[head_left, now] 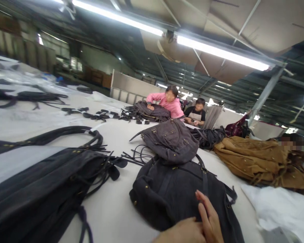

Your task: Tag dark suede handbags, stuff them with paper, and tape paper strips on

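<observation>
My right hand [208, 216] lies at the bottom edge with its fingers stretched flat on a dark grey suede bag [167, 192]. It grips nothing. Just left of it, the back of my left hand [181, 233] peeks in, touching the same bag; its fingers are hidden. A second grey bag [171, 138] with studs and fringe rests on the far end of the first. A larger dark bag [40, 192] with long handles and fringe lies on the left of the white table [116, 209].
Tan suede bags [253, 158] are heaped at the right, beside white cloth [281, 209]. Dark straps and small leather pieces [98, 115] are scattered farther back. Two people [171, 103] work on bags at the table's far side; a third person's head [292, 141] shows at right.
</observation>
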Available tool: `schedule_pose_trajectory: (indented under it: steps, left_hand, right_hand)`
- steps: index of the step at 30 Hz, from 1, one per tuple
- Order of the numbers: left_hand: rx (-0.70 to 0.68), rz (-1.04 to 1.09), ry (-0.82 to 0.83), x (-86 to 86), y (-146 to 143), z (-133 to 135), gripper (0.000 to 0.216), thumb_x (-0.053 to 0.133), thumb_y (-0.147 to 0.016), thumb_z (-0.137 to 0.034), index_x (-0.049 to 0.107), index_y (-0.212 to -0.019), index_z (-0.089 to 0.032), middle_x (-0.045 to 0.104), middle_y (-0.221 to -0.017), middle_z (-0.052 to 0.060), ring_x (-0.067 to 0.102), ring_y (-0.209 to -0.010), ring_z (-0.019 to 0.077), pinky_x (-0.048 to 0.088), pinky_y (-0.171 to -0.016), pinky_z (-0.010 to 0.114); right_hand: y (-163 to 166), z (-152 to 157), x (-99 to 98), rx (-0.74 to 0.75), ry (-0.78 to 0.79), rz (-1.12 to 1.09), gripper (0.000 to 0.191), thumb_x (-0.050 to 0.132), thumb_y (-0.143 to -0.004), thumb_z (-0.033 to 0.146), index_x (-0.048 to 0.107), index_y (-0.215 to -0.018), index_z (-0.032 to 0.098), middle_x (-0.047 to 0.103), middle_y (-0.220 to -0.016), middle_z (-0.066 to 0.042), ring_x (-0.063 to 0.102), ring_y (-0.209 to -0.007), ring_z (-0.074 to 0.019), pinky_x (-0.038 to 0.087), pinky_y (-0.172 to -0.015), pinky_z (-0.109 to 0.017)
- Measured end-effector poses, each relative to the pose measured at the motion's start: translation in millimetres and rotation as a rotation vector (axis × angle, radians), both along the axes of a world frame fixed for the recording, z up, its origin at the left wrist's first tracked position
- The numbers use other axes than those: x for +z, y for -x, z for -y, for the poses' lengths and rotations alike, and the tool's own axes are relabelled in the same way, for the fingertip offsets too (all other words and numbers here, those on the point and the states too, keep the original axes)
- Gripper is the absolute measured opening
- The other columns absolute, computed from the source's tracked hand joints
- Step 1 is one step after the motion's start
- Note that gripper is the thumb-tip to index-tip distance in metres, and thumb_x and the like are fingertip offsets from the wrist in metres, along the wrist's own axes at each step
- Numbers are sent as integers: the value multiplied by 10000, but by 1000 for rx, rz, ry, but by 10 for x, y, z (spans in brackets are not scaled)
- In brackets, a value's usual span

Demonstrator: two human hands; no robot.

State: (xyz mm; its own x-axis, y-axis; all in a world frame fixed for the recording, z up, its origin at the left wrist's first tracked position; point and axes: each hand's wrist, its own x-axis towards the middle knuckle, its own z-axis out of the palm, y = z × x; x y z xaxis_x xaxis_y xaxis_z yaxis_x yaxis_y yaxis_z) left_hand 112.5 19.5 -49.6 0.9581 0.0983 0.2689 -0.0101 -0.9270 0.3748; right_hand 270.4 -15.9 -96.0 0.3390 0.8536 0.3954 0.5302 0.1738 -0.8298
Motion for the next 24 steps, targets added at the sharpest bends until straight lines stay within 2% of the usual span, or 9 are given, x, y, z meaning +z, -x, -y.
schedule_pose_trajectory:
  steps: [2,3,5,8,11,15,17,20,24]
  left_hand:
    - [3,8,36,304,349,-142,238,569,-874,-222,680,-1063,-316,734,-934,-71,670,-834,121,490,-759,180]
    - [97,14,41,481,565,-229,236,566,-866,-212,684,-1052,-296,730,-953,-50,664,-868,134,482,-798,194]
    - [423,-2,7,805,996,-409,294,606,-808,-192,674,-1088,-250,687,-1111,19,610,-1051,206,446,-939,290]
    - [509,-295,29,1029,1423,-633,474,688,-702,-164,638,-1170,-224,631,-1240,67,492,-1240,281,358,-1057,414]
    - [439,-464,48,946,1507,-785,584,709,-686,-173,584,-1251,-252,613,-1284,60,402,-1325,292,221,-1120,504]
    - [423,-494,19,852,1401,-912,498,780,-596,-248,680,-1082,-292,716,-1020,-15,632,-994,246,432,-926,346]
    - [472,-451,-22,896,1351,-900,370,785,-576,-236,702,-933,-286,710,-883,-43,642,-836,214,457,-778,295]
    - [606,-316,-131,928,1302,-756,245,692,-668,-153,652,-891,-244,675,-899,-5,605,-860,220,417,-776,331]
    - [759,-101,-368,588,1351,-535,201,492,-783,-24,574,-853,-193,618,-894,67,541,-862,237,364,-783,389]
  right_hand:
    - [-65,25,-55,58,42,17,480,446,-905,492,491,-1310,239,532,-1373,-63,476,-1281,-230,365,-1109,-416]
    - [-84,32,-54,57,48,12,480,443,-903,498,497,-1304,240,543,-1360,-64,489,-1269,-230,380,-1098,-411]
    - [-100,38,-41,36,47,-3,482,441,-899,506,504,-1295,239,557,-1341,-66,510,-1246,-231,404,-1079,-397]
    - [-91,46,-40,40,75,-13,479,450,-898,504,508,-1293,240,594,-1294,-62,543,-1209,-224,424,-1059,-369]
    - [-76,66,-48,45,101,-24,494,457,-895,514,510,-1294,229,630,-1244,-69,569,-1179,-222,449,-1033,-349]
    - [-85,87,-44,27,84,-4,503,470,-892,515,528,-1286,208,647,-1221,-83,585,-1161,-235,463,-1022,-359]
    - [-106,78,-52,26,76,19,497,485,-886,512,548,-1271,206,662,-1197,-81,600,-1143,-241,479,-1007,-360]
    - [-150,48,-92,40,60,51,484,506,-876,512,578,-1244,207,686,-1154,-72,623,-1112,-242,505,-976,-339]
    - [-190,31,-149,78,58,102,469,499,-881,509,581,-1242,219,699,-1131,-55,635,-1096,-230,521,-952,-307]
